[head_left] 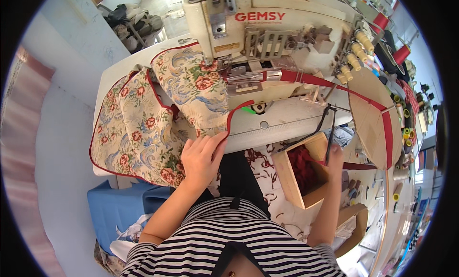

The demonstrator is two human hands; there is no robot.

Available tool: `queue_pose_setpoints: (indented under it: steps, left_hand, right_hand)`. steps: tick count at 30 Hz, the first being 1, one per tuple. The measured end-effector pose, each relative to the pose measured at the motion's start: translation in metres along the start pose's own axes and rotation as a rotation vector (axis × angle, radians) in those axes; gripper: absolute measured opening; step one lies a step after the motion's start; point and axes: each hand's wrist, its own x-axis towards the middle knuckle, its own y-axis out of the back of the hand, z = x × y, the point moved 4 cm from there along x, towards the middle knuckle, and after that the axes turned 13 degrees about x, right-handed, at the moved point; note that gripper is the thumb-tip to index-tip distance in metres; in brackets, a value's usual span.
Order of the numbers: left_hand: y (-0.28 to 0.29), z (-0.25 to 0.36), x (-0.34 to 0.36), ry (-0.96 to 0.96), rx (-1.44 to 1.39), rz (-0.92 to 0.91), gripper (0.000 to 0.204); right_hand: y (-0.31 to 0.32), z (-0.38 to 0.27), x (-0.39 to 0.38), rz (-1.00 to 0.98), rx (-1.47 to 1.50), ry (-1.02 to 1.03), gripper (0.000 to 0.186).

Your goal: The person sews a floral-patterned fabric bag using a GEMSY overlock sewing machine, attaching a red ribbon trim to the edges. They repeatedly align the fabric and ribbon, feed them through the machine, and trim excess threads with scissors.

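Note:
My left hand [203, 157] has its fingers closed on the red-bound edge of a floral tapestry fabric [143, 126], near its right corner. A loose end of red binding [243, 106] sticks out past that corner. The upper part of the fabric lies beside the presser foot of a white sewing machine [296, 11]. My right hand [334, 157], smeared by motion, is closed around dark scissors [331, 133] pointing up, by a black cord. It is above the right side of a wooden box [296, 181] holding dark red material.
Red binding tape [344, 88] runs from the machine through guides to a cardboard piece [366, 129] on the right. Cream thread cones [356, 54] stand by the machine. Blue cloth [119, 205] hangs below the table at left. Dark red scraps litter the floor.

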Motion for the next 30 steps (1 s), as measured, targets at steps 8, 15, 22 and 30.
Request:
queue_pose_setpoints:
  steps: [8, 15, 22, 30]
  left_hand:
    - [-0.001, -0.003, -0.003, -0.068, 0.043, 0.013, 0.023]
    - [-0.001, -0.002, -0.002, -0.076, 0.039, -0.011, 0.025]
    - [-0.002, -0.005, -0.004, -0.093, 0.067, -0.058, 0.030]
    - [-0.002, -0.003, -0.002, -0.121, 0.051, -0.027, 0.028]
  right_hand:
    - [-0.094, -0.120, -0.161, -0.664, -0.106, 0.371, 0.046]
    - [-0.134, -0.164, -0.145, -0.608, -0.113, 0.547, 0.050]
    - [-0.137, -0.169, -0.145, -0.571, -0.095, 0.571, 0.040]
    - [-0.140, -0.142, -0.146, -0.562, 0.216, 0.429, 0.030]
